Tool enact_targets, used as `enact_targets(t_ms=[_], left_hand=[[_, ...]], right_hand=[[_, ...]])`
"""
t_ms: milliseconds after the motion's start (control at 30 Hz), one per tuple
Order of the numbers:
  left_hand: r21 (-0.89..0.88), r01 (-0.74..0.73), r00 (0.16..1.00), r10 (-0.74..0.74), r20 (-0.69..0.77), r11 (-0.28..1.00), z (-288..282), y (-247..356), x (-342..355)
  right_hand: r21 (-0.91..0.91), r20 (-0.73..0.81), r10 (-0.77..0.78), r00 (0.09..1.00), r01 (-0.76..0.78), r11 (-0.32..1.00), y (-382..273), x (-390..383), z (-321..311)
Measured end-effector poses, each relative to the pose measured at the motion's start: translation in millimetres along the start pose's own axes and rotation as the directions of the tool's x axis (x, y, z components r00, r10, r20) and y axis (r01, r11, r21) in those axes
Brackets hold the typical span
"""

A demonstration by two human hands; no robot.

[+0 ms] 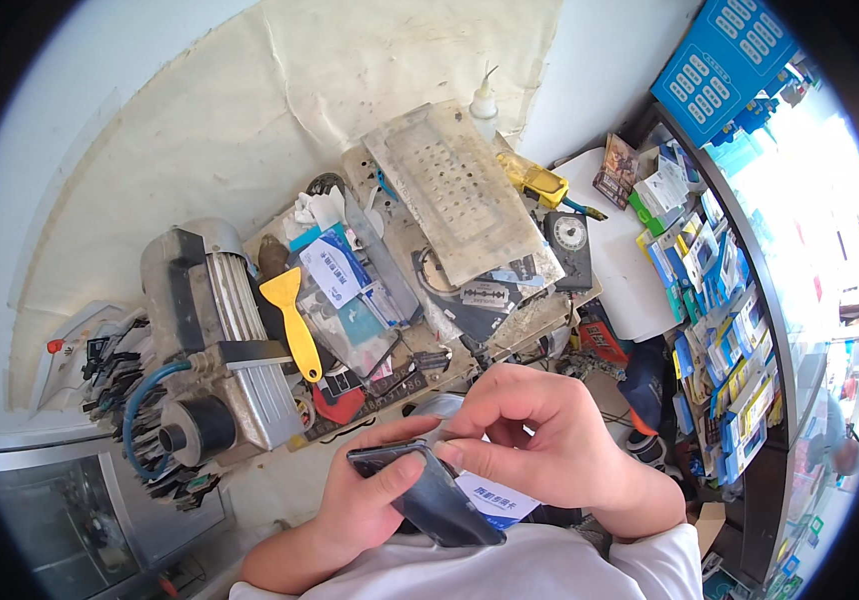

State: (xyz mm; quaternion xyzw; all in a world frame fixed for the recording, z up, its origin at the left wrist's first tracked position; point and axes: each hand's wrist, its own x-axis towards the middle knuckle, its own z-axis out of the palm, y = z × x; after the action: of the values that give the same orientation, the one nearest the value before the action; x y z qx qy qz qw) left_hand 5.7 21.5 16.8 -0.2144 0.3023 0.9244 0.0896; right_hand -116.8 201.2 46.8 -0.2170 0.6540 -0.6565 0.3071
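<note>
Here's the dark phone (440, 505), tilted just above the person's lap, with the left hand (375, 485) wrapped around its side and the thumb pressed on its face, a firm-looking grasp. Over at the upper end, the right hand (540, 430) has thumb and forefinger drawn close together right at the edge; whether anything sits between those fingertips, I cannot tell. And here's the danger: the lower end pokes out past the left hand, so a hard tug from the right could twist the phone loose and drop it. A careless nail or a slip along that edge could scratch the face, too, and a pull at one corner might strain it. Below the right hand, a white-and-blue card (495, 500) lies partly behind the phone, and a shift there could send it sliding. Now to the containers! Well ahead of both hands, beyond the cluttered bench (430, 375), stands a whitish squeeze bottle (485, 110) with a thin nozzle, its contents impossible to tell from here. Off to the right of the right hand, a display rack (740, 350) is packed with flat blue, white and yellow packages (725, 375), edges overlapping, their insides hidden.
</note>
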Motion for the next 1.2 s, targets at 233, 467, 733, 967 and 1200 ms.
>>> enact_targets(t_ms=[233, 467, 733, 967, 1200], left_hand=[[0.105, 0.008, 0.981, 0.013, -0.196, 0.994, -4, 5, 2], [0.114, -0.064, 0.959, 0.093, -0.267, 0.991, -6, 2, 5], [0.228, -0.106, 0.942, 0.171, -0.288, 0.968, 0, -1, 3], [0.237, -0.122, 0.929, 0.195, -0.314, 0.964, 5, -4, 2], [0.14, -0.181, 0.918, 0.218, -0.331, 0.974, 7, -8, -3]], right_hand=[[-0.243, -0.011, -0.133, 0.991, 0.126, 0.962, 5, -23, -7], [-0.228, 0.053, -0.123, 0.991, 0.132, 0.965, 29, -39, 18], [-0.392, -0.062, -0.462, 0.884, 0.404, 0.826, 35, -39, 30], [-0.377, -0.105, -0.445, 0.889, 0.378, 0.845, 36, -37, 32], [-0.34, -0.125, -0.445, 0.887, 0.383, 0.859, 34, -35, 34]])
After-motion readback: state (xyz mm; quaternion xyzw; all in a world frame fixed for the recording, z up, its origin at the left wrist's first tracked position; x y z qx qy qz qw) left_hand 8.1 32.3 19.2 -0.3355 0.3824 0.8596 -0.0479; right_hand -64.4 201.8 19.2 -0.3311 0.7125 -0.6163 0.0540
